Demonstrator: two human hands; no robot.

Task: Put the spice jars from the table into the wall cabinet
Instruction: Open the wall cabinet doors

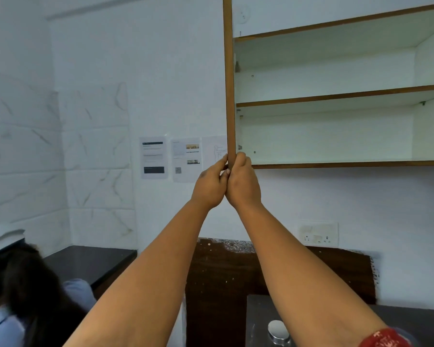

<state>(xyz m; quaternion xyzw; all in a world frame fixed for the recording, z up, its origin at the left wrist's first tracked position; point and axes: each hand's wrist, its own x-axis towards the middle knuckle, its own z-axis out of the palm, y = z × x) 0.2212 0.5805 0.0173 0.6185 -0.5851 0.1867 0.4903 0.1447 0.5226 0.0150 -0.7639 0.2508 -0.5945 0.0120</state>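
Gripping the brown-edged wooden cabinet door [229,83] at its lower corner, left hand [211,184] and right hand [243,182] should swing it wide, clearing the white shelves [336,96] just right of them

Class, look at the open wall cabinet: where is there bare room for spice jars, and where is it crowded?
Both shelves are bare: the lower shelf and the upper shelf. It is crowded only at the door edge, where the left hand and right hand grip it.
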